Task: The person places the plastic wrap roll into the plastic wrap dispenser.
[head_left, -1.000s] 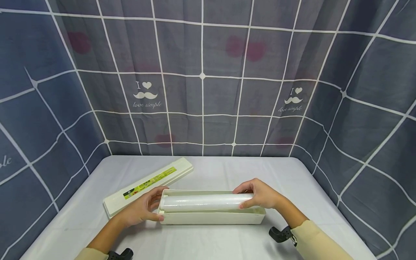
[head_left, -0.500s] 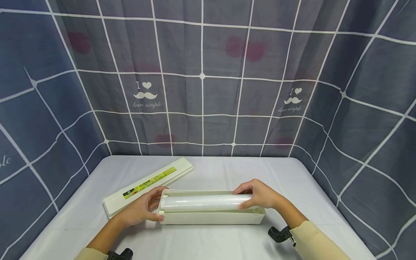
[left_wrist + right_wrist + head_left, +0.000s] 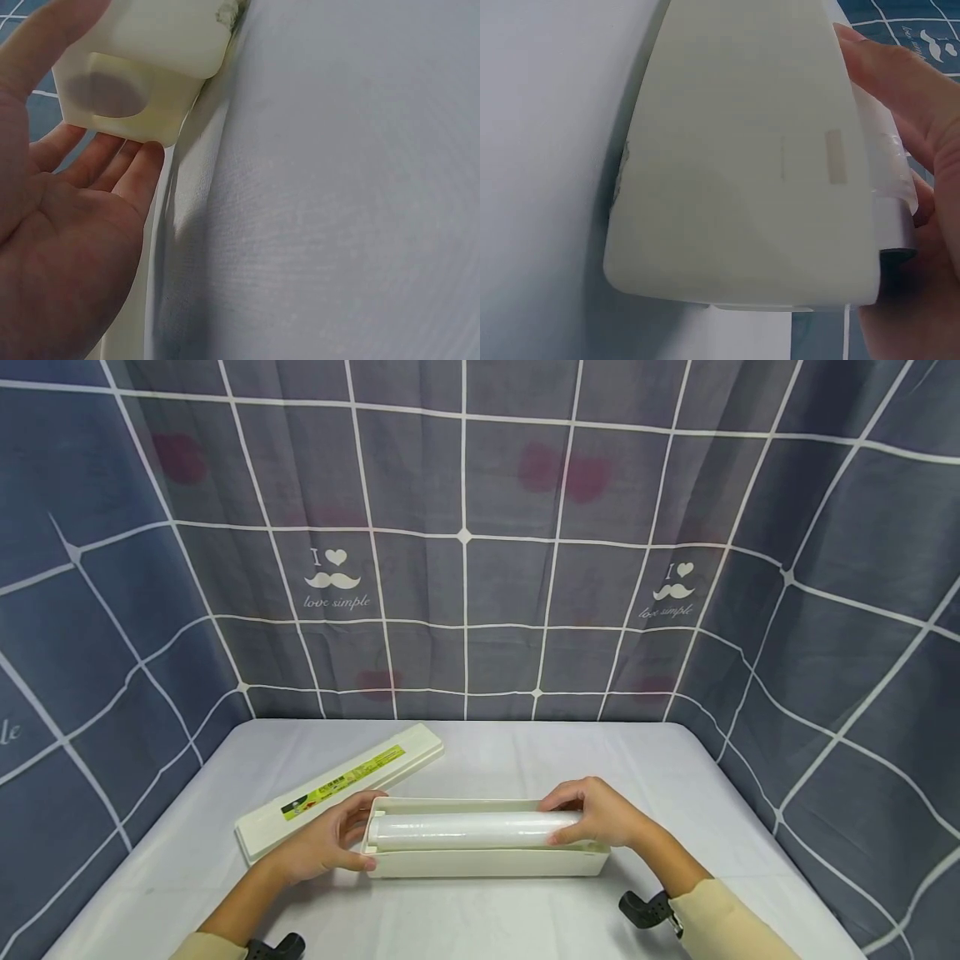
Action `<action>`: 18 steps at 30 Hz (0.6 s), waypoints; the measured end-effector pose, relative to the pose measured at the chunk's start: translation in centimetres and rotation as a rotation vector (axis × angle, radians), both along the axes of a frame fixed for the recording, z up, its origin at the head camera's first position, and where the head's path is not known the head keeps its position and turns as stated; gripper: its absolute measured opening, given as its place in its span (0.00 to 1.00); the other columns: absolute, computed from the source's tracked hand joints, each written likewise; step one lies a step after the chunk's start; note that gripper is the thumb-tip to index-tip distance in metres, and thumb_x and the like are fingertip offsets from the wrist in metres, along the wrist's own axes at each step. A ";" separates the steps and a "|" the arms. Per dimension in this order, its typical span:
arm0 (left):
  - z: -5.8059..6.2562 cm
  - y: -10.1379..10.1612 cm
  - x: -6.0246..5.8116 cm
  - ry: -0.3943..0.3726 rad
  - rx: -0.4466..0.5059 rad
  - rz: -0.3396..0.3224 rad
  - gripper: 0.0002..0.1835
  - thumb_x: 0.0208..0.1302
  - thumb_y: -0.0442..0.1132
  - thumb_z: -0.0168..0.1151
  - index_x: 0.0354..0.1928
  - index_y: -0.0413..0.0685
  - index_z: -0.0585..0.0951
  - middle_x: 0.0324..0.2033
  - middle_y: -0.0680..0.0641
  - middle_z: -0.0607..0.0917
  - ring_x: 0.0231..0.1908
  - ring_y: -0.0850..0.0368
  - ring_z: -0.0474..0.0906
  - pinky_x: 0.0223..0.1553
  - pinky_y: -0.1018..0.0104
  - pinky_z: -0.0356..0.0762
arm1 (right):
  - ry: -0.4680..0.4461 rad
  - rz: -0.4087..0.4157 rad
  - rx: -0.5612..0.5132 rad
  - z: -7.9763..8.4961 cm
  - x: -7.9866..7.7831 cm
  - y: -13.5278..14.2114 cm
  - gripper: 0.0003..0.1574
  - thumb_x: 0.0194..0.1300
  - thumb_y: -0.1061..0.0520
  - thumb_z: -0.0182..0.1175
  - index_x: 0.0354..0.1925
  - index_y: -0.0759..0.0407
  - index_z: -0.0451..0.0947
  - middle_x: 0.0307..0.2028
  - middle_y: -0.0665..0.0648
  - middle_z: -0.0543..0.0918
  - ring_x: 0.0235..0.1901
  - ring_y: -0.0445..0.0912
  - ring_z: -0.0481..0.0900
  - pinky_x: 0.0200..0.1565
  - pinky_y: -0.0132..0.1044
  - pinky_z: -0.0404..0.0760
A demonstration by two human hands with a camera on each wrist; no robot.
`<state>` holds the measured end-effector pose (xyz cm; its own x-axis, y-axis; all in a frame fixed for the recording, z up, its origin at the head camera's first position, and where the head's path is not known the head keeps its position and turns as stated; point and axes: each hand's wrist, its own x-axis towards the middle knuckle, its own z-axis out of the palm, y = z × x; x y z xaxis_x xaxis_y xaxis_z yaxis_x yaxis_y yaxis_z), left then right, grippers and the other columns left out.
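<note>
A long cream box [image 3: 487, 864] stands on the table with its top off. Inside lies a roll of cling film [image 3: 465, 832], its right end sitting a little above the box's rim. My right hand [image 3: 600, 814] grips that end, thumb at the front and fingers behind. In the right wrist view, the end of the roll's core [image 3: 895, 223] shows past the box wall. My left hand [image 3: 322, 843] holds the box's left end, thumb on the near corner and fingers at the far side. The left wrist view shows fingertips [image 3: 142, 169] against the box's end wall.
The box's cream lid [image 3: 337, 789], with a green and yellow label, lies slanted behind my left hand. A white cloth [image 3: 510, 918] covers the table. A dark checked curtain [image 3: 427, 585] encloses the back and both sides.
The right hand and the roll's right end have dipped slightly. The left hand keeps its hold on the box, and the lid lies as before.
</note>
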<state>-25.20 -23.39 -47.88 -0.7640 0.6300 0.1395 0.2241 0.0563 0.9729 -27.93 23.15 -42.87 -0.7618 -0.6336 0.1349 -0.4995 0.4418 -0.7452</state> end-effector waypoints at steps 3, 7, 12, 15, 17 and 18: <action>0.0 0.0 0.0 0.002 0.000 0.003 0.50 0.55 0.25 0.75 0.75 0.30 0.55 0.69 0.27 0.65 0.64 0.66 0.73 0.66 0.79 0.71 | 0.015 -0.006 -0.010 -0.2 0.0 0.0 0.25 0.49 0.51 0.82 0.47 0.53 0.90 0.45 0.52 0.91 0.42 0.36 0.86 0.46 0.30 0.86; 0.0 0.0 0.0 -0.003 -0.004 0.005 0.50 0.54 0.25 0.75 0.75 0.30 0.54 0.70 0.26 0.65 0.64 0.66 0.73 0.65 0.78 0.71 | 0.027 -0.021 -0.006 -0.3 0.1 0.1 0.25 0.49 0.51 0.82 0.46 0.54 0.90 0.44 0.53 0.91 0.41 0.36 0.87 0.45 0.30 0.86; -0.1 -0.1 -0.1 -0.014 -0.016 0.008 0.51 0.54 0.25 0.75 0.76 0.32 0.54 0.71 0.27 0.64 0.64 0.67 0.73 0.66 0.78 0.71 | 0.045 -0.046 0.015 -0.4 0.2 0.1 0.24 0.49 0.50 0.82 0.45 0.55 0.90 0.43 0.54 0.92 0.40 0.36 0.87 0.45 0.30 0.86; -0.1 -0.1 -0.1 -0.024 -0.022 0.010 0.51 0.54 0.25 0.75 0.76 0.33 0.54 0.71 0.28 0.64 0.64 0.68 0.73 0.66 0.79 0.71 | 0.040 -0.062 0.031 -0.5 0.3 0.1 0.24 0.49 0.48 0.82 0.45 0.54 0.91 0.44 0.53 0.92 0.40 0.36 0.87 0.45 0.30 0.86; 0.0 -0.1 -0.1 -0.028 -0.023 0.010 0.52 0.55 0.25 0.75 0.77 0.34 0.54 0.71 0.29 0.64 0.64 0.68 0.73 0.66 0.79 0.71 | 0.036 -0.071 0.037 -0.5 0.3 0.1 0.25 0.49 0.48 0.82 0.45 0.53 0.91 0.44 0.52 0.92 0.41 0.35 0.87 0.45 0.30 0.86; 0.0 -0.1 -0.1 -0.024 -0.023 0.009 0.52 0.55 0.26 0.75 0.77 0.33 0.54 0.71 0.28 0.64 0.64 0.68 0.73 0.66 0.79 0.71 | 0.034 -0.076 0.039 -0.5 0.3 0.1 0.25 0.48 0.48 0.82 0.45 0.52 0.91 0.44 0.52 0.92 0.41 0.35 0.87 0.45 0.29 0.86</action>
<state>-25.30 -23.44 -47.88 -0.7726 0.6258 0.1068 0.1999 0.0802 0.9765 -27.63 23.24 -43.42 -0.8034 -0.5792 0.1378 -0.4879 0.5078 -0.7100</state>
